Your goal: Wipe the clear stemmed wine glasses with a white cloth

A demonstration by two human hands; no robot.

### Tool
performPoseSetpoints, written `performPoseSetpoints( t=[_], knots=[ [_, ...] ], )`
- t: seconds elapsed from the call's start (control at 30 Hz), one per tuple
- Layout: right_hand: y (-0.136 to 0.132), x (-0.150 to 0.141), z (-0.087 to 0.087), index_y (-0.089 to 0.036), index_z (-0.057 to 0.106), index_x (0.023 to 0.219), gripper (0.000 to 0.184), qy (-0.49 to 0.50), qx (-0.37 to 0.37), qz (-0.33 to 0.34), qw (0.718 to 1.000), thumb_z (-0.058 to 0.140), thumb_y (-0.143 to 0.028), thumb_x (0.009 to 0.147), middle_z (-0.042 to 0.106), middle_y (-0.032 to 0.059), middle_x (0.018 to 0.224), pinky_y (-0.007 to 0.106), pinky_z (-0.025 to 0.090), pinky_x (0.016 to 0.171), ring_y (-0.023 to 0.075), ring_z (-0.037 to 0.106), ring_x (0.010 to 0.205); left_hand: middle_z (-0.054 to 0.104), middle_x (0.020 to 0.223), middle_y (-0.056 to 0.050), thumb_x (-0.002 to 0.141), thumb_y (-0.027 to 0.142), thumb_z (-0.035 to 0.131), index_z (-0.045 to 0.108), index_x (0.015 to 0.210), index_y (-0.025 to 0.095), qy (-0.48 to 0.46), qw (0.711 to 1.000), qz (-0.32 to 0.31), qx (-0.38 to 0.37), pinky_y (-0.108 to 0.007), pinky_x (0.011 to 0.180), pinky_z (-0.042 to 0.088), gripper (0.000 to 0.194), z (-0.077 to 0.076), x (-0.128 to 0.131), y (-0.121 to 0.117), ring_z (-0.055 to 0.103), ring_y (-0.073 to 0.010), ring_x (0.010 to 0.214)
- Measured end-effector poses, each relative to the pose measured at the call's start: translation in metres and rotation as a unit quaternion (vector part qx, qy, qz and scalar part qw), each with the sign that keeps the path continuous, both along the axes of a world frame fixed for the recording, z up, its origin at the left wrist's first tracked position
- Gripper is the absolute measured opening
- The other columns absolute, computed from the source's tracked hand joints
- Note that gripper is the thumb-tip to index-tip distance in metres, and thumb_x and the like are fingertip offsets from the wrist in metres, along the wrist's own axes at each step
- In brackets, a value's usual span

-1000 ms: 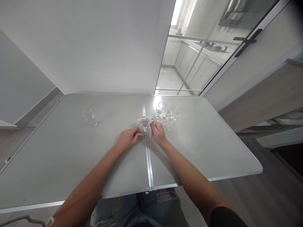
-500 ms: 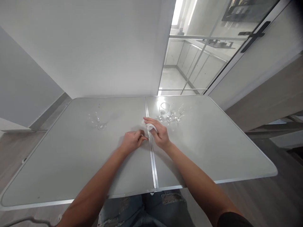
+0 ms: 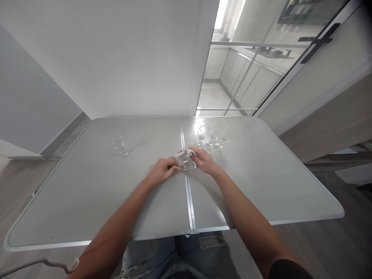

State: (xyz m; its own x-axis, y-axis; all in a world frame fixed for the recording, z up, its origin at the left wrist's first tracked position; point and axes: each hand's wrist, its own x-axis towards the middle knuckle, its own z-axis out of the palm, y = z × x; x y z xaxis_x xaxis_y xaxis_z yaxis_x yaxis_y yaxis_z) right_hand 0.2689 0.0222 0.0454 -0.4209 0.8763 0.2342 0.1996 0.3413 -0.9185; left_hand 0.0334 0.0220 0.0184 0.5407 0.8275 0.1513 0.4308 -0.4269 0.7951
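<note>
My left hand (image 3: 163,170) is closed around the stem end of a clear wine glass (image 3: 183,166), whose bowl points to the right over the table's seam. My right hand (image 3: 207,161) grips a white cloth (image 3: 186,153) and presses it against the glass bowl. Part of the bowl is covered by the cloth, and the fingers hide most of the stem. Both hands are close together above the middle of the table.
Several stemmed glasses (image 3: 204,133) stand on the far right half of the table (image 3: 261,174). Another stemmed glass (image 3: 126,152) is at the far left. A metal seam (image 3: 188,201) divides the tabletop. A white wall (image 3: 130,66) borders the far edge.
My right hand has turned and shifted slightly right, and the cloth is now spread over the bowl. The glass bowl shows more clearly between the hands. The left hand has barely moved.
</note>
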Motion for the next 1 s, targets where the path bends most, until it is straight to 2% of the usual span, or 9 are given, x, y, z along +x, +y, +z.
performPoseSetpoints(
  t=[0.23,0.3,0.4,0.5,0.67,0.77,0.87,0.93,1.0],
  knots=[
    [-0.008,0.001,0.002,-0.024,0.067,0.113,0.030,-0.124,0.227,0.065,0.964,0.042,-0.019,0.098,0.072,0.0059,0.108,0.034,0.052,0.085,0.0182,0.066,0.097,0.045,0.054,0.002,0.085,0.063,0.060,0.060,0.069,0.015,-0.072,0.922,-0.179,-0.335,-0.024,0.048,0.030,0.051,0.020,-0.014,0.007,0.037,-0.0087,0.047],
    [-0.011,-0.002,0.004,-0.024,0.066,0.112,0.028,-0.142,0.258,0.062,0.954,0.042,-0.019,0.099,0.071,0.0068,0.107,0.034,0.051,0.085,0.0194,0.065,0.097,0.043,0.053,0.002,0.084,0.064,0.061,0.061,0.070,0.015,-0.071,0.919,-0.194,-0.336,-0.025,0.048,0.029,0.050,0.023,-0.017,0.008,0.035,-0.0087,0.047],
    [-0.012,-0.002,0.006,-0.022,0.065,0.105,0.025,-0.182,0.248,0.002,0.952,0.042,-0.017,0.096,0.069,0.0062,0.094,0.030,0.047,0.072,0.0181,0.063,0.081,0.043,0.052,0.003,0.089,0.059,0.056,0.060,0.068,0.016,-0.048,0.964,-0.137,-0.224,-0.025,0.050,0.029,0.048,0.022,-0.014,0.004,0.035,-0.0092,0.048],
    [-0.009,-0.001,0.006,-0.021,0.062,0.086,0.020,-0.212,0.185,-0.071,0.957,0.045,-0.014,0.091,0.060,0.0007,0.072,0.027,0.037,0.059,0.0142,0.051,0.061,0.052,0.057,0.001,0.093,0.051,0.053,0.063,0.069,0.018,0.020,0.999,-0.032,-0.025,-0.025,0.057,0.032,0.043,0.015,-0.004,-0.001,0.041,-0.0102,0.052],
    [-0.002,-0.002,-0.002,-0.022,0.041,0.058,0.035,-0.162,0.009,-0.130,0.978,0.054,-0.024,0.090,0.037,-0.0036,0.050,0.027,0.024,0.047,0.0111,0.032,0.046,0.060,0.061,-0.003,0.093,0.053,0.054,0.067,0.078,0.021,0.151,0.968,0.075,0.184,-0.027,0.062,0.035,0.038,0.004,-0.001,0.000,0.053,-0.0143,0.057],
    [-0.001,-0.003,-0.008,-0.022,0.044,0.057,0.040,-0.072,-0.187,-0.132,0.971,0.064,-0.038,0.087,0.044,-0.0027,0.048,0.026,0.029,0.043,0.0116,0.040,0.043,0.062,0.064,-0.005,0.093,0.057,0.054,0.068,0.083,0.022,0.176,0.951,0.094,0.235,-0.029,0.066,0.037,0.039,0.005,-0.008,0.004,0.057,-0.0167,0.063],
    [-0.002,0.001,-0.008,-0.021,0.054,0.066,0.037,0.023,-0.391,-0.097,0.915,0.072,-0.049,0.081,0.052,-0.0017,0.050,0.027,0.035,0.038,0.0134,0.047,0.042,0.059,0.062,-0.004,0.093,0.059,0.053,0.067,0.082,0.023,0.168,0.948,0.101,0.249,-0.030,0.069,0.038,0.040,0.006,-0.013,0.009,0.057,-0.0170,0.063],
    [-0.004,0.005,-0.004,-0.020,0.055,0.068,0.039,0.089,-0.454,-0.020,0.886,0.072,-0.053,0.080,0.050,-0.0031,0.048,0.025,0.034,0.034,0.0115,0.042,0.038,0.058,0.061,-0.004,0.092,0.060,0.054,0.067,0.082,0.023,0.159,0.947,0.125,0.250,-0.030,0.069,0.038,0.040,0.004,-0.015,0.012,0.056,-0.0166,0.063],
    [-0.005,0.008,-0.001,-0.018,0.056,0.068,0.041,0.154,-0.417,0.030,0.895,0.071,-0.054,0.082,0.047,-0.0043,0.045,0.024,0.032,0.032,0.0101,0.038,0.035,0.059,0.060,-0.003,0.091,0.060,0.056,0.067,0.081,0.023,0.147,0.942,0.175,0.245,-0.030,0.067,0.038,0.040,0.002,-0.015,0.015,0.055,-0.0158,0.060]
  ],
)
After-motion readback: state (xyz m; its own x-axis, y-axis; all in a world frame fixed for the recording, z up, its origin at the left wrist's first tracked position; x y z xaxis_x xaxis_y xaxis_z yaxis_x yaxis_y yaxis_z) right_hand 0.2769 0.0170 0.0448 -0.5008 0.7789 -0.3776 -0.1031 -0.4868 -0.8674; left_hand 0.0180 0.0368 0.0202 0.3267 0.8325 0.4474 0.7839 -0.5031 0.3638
